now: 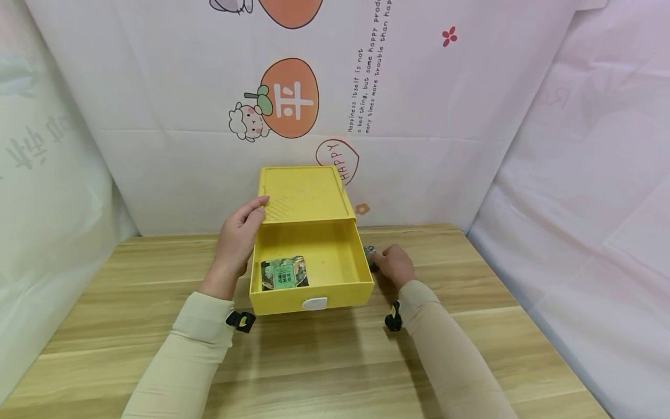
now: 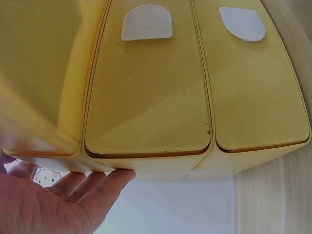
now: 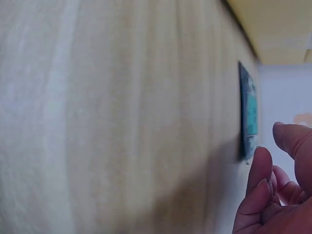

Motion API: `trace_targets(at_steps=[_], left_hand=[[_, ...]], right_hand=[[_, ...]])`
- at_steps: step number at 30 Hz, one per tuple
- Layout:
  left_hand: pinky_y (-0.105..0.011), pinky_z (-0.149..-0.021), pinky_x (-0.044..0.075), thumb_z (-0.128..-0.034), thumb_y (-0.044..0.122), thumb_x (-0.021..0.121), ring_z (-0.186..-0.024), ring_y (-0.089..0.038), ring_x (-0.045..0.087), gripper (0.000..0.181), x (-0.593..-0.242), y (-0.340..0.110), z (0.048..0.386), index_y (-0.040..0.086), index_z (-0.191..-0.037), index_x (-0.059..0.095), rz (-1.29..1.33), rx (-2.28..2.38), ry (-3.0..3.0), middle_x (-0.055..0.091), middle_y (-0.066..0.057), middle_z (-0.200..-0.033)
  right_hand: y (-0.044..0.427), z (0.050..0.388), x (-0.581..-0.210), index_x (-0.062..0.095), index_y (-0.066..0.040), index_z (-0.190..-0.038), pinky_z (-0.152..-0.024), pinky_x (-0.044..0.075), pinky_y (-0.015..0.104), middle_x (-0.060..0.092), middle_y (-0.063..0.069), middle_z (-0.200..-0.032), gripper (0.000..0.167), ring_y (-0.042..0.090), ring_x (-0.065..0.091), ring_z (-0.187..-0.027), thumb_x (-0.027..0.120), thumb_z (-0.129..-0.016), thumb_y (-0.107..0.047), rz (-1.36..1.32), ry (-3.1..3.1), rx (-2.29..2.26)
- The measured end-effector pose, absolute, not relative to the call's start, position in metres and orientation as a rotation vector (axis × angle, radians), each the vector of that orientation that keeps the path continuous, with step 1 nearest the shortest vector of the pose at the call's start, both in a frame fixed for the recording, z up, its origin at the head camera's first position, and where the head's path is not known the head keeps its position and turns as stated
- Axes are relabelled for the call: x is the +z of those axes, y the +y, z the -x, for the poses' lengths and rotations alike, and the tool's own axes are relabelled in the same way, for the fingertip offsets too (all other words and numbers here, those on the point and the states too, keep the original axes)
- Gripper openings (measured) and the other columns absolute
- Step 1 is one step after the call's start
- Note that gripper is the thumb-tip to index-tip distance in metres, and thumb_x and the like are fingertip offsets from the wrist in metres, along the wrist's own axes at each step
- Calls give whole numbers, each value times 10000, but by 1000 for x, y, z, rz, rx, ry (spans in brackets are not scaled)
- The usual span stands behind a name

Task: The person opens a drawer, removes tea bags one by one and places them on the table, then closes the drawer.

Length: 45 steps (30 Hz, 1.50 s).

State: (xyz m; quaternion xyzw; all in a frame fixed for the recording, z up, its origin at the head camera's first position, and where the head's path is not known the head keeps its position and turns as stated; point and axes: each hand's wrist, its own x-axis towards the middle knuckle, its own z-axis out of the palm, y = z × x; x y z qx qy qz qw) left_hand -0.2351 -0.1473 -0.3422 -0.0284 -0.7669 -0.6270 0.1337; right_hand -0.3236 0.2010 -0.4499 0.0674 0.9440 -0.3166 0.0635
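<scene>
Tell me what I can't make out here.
- Head view: part of the green packet by the right hand, behind that hand and open top drawer.
- Head view: lower drawer fronts, beneath that drawer.
- Left wrist view: that drawer's white tab, cut off by the frame.
- Right wrist view: that packet's print, too steeply angled.

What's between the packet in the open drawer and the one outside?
From the inner packet, bare drawer floor, then the drawer's right wall, before the outer packet; head view shows it.
</scene>
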Motion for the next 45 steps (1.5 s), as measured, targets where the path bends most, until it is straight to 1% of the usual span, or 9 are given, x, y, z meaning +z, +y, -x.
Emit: trace_targets(at_steps=[4, 6, 9, 12, 19, 24, 32, 36, 45], left_hand=[[-409, -1005, 331, -1088, 411, 475, -1403, -198, 446, 477, -342, -147, 234, 219, -1512, 581, 86, -1819, -2222, 483, 32, -1603], [-411, -1015, 331, -1089, 409, 473, -1428, -194, 434, 477, -342, -148, 234, 219, -1514, 578, 90, -1818, -2224, 477, 30, -1607], [-416, -1047, 338, -1091, 407, 469, -1459, -195, 414, 480, -341, -148, 233, 214, -1517, 574, 98, -1820, -2225, 471, 23, -1613], [-422, -1044, 335, -1091, 401, 469, -1433, -213, 427, 479, -342, -148, 233, 210, -1518, 573, 102, -1828, -2219, 465, 19, -1617], [-402, -1022, 336, -1087, 400, 472, -1417, -190, 443, 477, -342, -148, 234, 208, -1509, 584, 100, -1812, -2216, 491, 29, -1598], [-408, -990, 330, -1084, 403, 472, -1319, -205, 464, 476, -342, -148, 236, 215, -1505, 589, 97, -1805, -2221, 500, 38, -1591], [-408, -988, 324, -1082, 411, 480, -1290, -213, 456, 471, -341, -147, 234, 231, -1502, 591, 97, -1817, -2218, 495, 44, -1590], [-400, -1002, 322, -1084, 403, 483, -1345, -193, 451, 469, -340, -147, 233, 226, -1506, 587, 107, -1830, -2212, 495, 49, -1590], [-427, -1141, 342, -1086, 389, 482, -1502, -165, 384, 470, -340, -147, 234, 211, -1508, 584, 108, -1832, -2209, 491, 38, -1595]], right_hand=[[203, 319, -442, 689, 26, -1118, -942, 522, 475, 703, 196, -1130, 439, 324, 625, -1044, 604, -1028, -395, -157, 2870, -1078], [203, 318, -437, 648, 42, -1267, -1001, 518, 505, 715, 209, -1172, 508, 342, 652, -1089, 599, -1029, -404, -137, 2882, -1115], [202, 317, -428, 587, 39, -1360, -992, 527, 507, 739, 195, -1125, 583, 337, 689, -1049, 587, -1021, -435, -111, 2913, -1131], [201, 315, -418, 567, 21, -1370, -962, 533, 496, 741, 180, -1101, 610, 333, 687, -1021, 581, -1014, -474, -106, 2941, -1137], [197, 305, -387, 545, -2, -1347, -995, 518, 532, 651, 220, -1325, 585, 390, 629, -1202, 596, -1018, -483, -50, 2979, -1248], [192, 297, -368, 530, -14, -1357, -1011, 525, 542, 623, 205, -1338, 588, 378, 616, -1229, 600, -1025, -494, 4, 2991, -1329], [180, 282, -338, 562, -60, -1322, -977, 544, 524, 638, 155, -1278, 592, 330, 624, -1165, 618, -1003, -554, 94, 3040, -1415], [171, 270, -322, 578, -71, -1295, -933, 553, 486, 650, 123, -1219, 601, 300, 629, -1097, 628, -985, -584, 166, 3060, -1449], [144, 234, -285, 621, -70, -1232, -840, 565, 395, 647, 78, -1109, 468, 257, 621, -994, 675, -1003, -474, 377, 3031, -1426]])
